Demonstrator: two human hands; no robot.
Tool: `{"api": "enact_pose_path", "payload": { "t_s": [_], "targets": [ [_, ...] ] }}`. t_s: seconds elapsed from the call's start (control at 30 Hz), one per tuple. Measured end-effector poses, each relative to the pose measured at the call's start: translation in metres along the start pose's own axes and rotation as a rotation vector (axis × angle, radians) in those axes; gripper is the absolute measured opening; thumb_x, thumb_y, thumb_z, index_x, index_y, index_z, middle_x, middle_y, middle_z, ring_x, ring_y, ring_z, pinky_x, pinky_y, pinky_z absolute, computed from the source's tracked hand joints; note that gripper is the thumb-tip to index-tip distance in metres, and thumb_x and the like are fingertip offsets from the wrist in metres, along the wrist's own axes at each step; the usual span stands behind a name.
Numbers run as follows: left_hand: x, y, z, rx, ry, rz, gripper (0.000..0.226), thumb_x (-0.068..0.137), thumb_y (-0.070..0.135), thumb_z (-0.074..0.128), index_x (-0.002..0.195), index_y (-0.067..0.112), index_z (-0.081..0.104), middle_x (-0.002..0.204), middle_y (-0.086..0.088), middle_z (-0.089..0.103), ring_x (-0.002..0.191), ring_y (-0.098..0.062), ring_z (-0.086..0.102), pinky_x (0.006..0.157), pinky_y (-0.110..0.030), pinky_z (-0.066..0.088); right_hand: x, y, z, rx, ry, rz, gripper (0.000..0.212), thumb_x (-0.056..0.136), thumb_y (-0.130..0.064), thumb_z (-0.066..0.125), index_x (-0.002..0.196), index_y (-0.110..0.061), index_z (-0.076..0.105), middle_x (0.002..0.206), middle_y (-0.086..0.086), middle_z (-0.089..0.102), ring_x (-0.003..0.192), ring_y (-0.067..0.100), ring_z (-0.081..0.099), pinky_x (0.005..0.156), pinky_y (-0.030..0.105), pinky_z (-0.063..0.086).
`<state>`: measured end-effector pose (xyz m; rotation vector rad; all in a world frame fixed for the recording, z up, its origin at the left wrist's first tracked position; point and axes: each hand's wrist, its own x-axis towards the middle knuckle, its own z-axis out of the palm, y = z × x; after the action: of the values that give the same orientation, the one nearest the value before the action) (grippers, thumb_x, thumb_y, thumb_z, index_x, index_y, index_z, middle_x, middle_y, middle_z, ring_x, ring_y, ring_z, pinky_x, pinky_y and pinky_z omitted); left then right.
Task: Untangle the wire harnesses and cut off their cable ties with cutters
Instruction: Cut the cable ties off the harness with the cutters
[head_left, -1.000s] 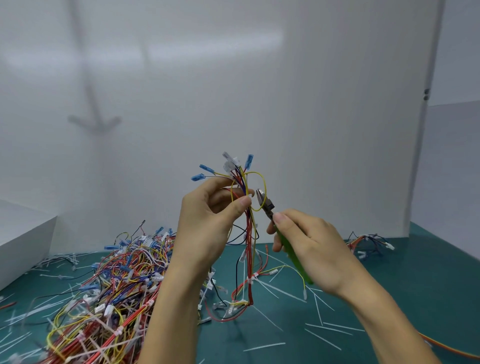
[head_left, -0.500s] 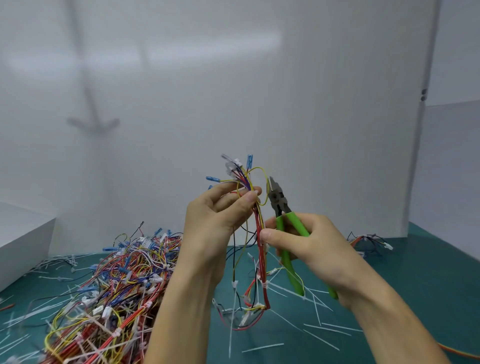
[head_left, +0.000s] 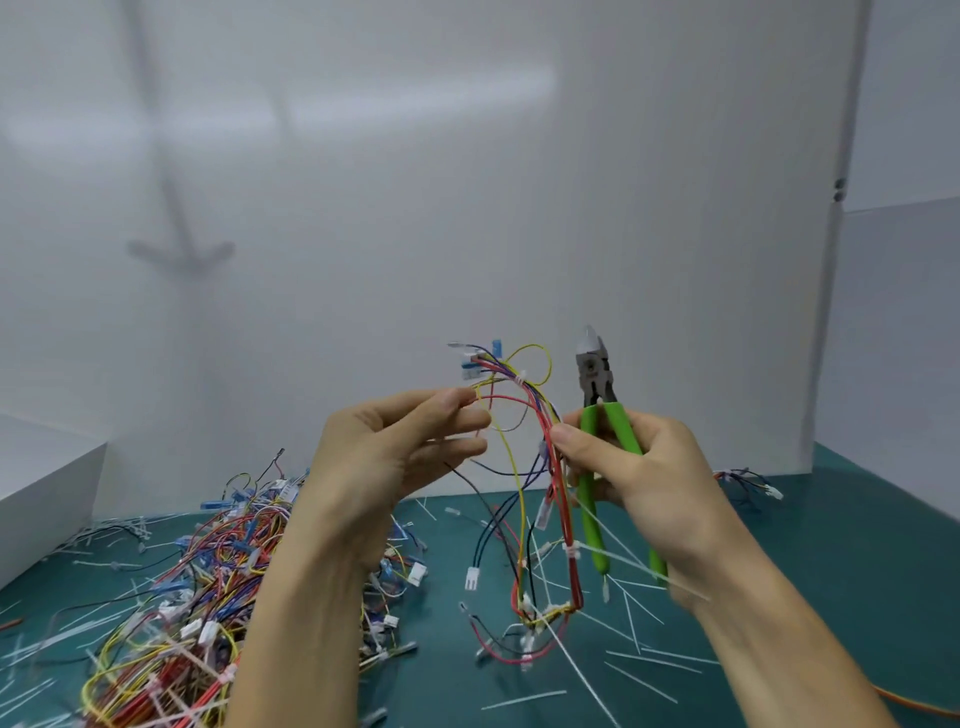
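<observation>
Head view: wire harness (head_left: 558, 499) hangs above the bench (head_left: 857, 545), near centre, pinched by the right hand (head_left: 649, 467), which also grips the cutters (head_left: 595, 376), blades up. Left hand (head_left: 384, 462) fingers lie nearly straight, tips touching stray wires. Risk: the divided grip slips, or blades this close nick insulation instead of a cable tie (head_left: 571, 551).

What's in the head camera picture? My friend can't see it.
A right hand holds green cutters upright and pinches a hanging wire harness; the left hand touches its wires. A tangled wire pile lies on the table.
</observation>
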<state>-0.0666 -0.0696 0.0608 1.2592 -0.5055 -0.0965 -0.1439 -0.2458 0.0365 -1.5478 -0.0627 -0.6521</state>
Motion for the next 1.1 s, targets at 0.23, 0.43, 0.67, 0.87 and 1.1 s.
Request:
{"api": "enact_pose_path", "payload": {
  "t_s": [0.23,0.43,0.67,0.87,1.1],
  "targets": [
    [0.003,-0.005,0.001,0.396,0.062,0.005,0.035,0.09,0.042,0.065,0.077,0.01,0.069,0.058,0.003,0.066,0.051,-0.013,0.062,0.061,-0.029,0.055,-0.001,-0.002,0.0,0.054,0.0,-0.05,0.011,0.087,-0.015,0.071,0.077,-0.011,0.072,0.072,0.003,0.072,0.061,0.011,0.059,0.059,0.024,0.055],
    [-0.007,0.004,0.011,0.612,-0.104,0.349,0.017,0.079,0.044,0.076,0.083,0.028,0.072,0.083,0.011,0.072,0.08,-0.007,0.064,0.069,-0.029,0.056,-0.001,-0.002,0.001,0.071,0.029,-0.067,0.008,0.089,-0.013,0.068,0.083,-0.011,0.073,0.064,0.0,0.066,0.063,0.013,0.063,0.061,0.028,0.058],
    [-0.008,-0.001,0.019,0.699,-0.189,0.283,0.029,0.071,0.033,0.086,0.091,0.026,0.067,0.079,0.01,0.073,0.072,-0.009,0.068,0.069,-0.024,0.056,-0.002,-0.001,0.004,0.009,-0.011,-0.086,0.015,0.092,-0.011,0.066,0.083,-0.019,0.075,0.074,0.004,0.073,0.071,0.015,0.07,0.071,0.031,0.062],
    [-0.006,-0.004,0.01,0.696,-0.303,0.192,0.017,0.085,0.016,0.074,0.092,0.032,0.074,0.084,0.004,0.076,0.075,-0.013,0.074,0.066,-0.029,0.061,-0.004,0.001,0.01,-0.025,-0.114,-0.087,0.012,0.095,-0.012,0.062,0.096,-0.013,0.073,0.085,0.006,0.076,0.086,0.02,0.073,0.083,0.037,0.061],
    [-0.002,-0.003,-0.003,0.464,-0.104,0.149,0.01,0.087,0.003,0.07,0.092,0.011,0.072,0.077,-0.004,0.076,0.071,-0.012,0.073,0.063,-0.022,0.059,0.0,-0.003,0.0,0.052,-0.134,-0.03,0.046,0.085,-0.051,0.053,0.091,-0.011,0.075,0.082,0.006,0.069,0.078,0.018,0.065,0.071,0.033,0.057]
  ]
}}
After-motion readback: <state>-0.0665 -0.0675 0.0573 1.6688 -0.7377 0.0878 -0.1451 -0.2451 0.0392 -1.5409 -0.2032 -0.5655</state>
